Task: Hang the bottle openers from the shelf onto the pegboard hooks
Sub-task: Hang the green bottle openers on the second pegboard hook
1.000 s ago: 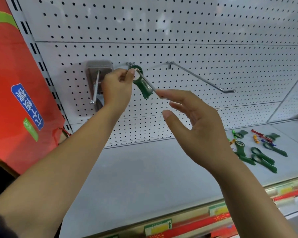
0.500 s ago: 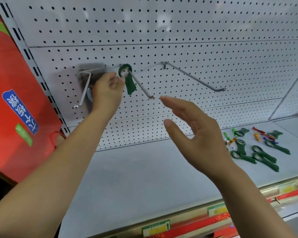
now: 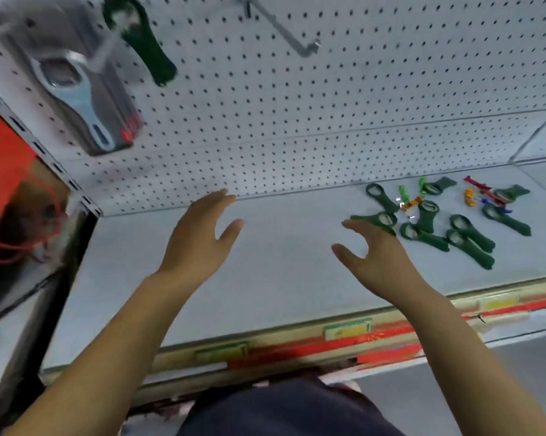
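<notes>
One dark green bottle opener (image 3: 141, 39) hangs on the white pegboard (image 3: 328, 99) at the top left. Several more green bottle openers (image 3: 466, 240) lie in a loose group at the right of the grey shelf (image 3: 281, 278). My left hand (image 3: 199, 243) hovers over the shelf's middle, fingers apart and holding nothing. My right hand (image 3: 375, 256) is also open, its fingertips right at the nearest green opener (image 3: 375, 220) of the group. A bare metal hook (image 3: 284, 29) sticks out of the pegboard at the top centre.
Packaged silver openers (image 3: 76, 92) hang on a hook at the far left of the pegboard. Small red, orange and bright green items (image 3: 473, 193) lie among the openers. A red panel (image 3: 4, 158) stands at the left. Price labels (image 3: 347, 328) run along the shelf's front edge.
My left hand let go of the green opener, which stays on the hook. Both hands came down to the shelf, the right one toward the pile. The view tilted downward.
</notes>
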Action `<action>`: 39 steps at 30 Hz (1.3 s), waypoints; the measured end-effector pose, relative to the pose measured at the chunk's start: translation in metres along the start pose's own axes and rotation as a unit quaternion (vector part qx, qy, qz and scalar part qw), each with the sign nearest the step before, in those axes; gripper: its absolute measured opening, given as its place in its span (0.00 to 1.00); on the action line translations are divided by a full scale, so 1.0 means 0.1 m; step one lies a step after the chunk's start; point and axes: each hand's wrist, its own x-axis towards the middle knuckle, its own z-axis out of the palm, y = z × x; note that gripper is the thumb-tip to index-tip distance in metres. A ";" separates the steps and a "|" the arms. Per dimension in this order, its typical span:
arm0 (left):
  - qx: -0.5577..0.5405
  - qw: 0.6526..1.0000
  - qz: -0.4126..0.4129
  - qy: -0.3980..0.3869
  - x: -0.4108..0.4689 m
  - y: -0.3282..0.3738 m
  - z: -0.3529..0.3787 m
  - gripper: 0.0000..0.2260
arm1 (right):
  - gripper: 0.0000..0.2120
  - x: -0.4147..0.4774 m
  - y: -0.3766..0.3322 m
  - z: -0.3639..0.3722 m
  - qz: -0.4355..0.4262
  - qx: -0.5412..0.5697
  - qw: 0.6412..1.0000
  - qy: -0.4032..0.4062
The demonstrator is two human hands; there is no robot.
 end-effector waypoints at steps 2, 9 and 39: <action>-0.003 1.000 0.010 -0.018 -0.02 0.23 0.31 0.22 | 0.23 0.08 0.38 -0.05 0.043 -0.011 0.999 0.010; -0.032 0.996 0.010 -0.077 0.01 0.99 1.33 0.19 | 0.24 0.27 1.44 0.01 -0.024 -0.169 0.984 -0.053; 0.033 0.993 -0.034 -0.105 1.01 1.77 2.72 0.15 | 0.14 0.48 2.20 -0.62 0.171 0.132 0.976 0.011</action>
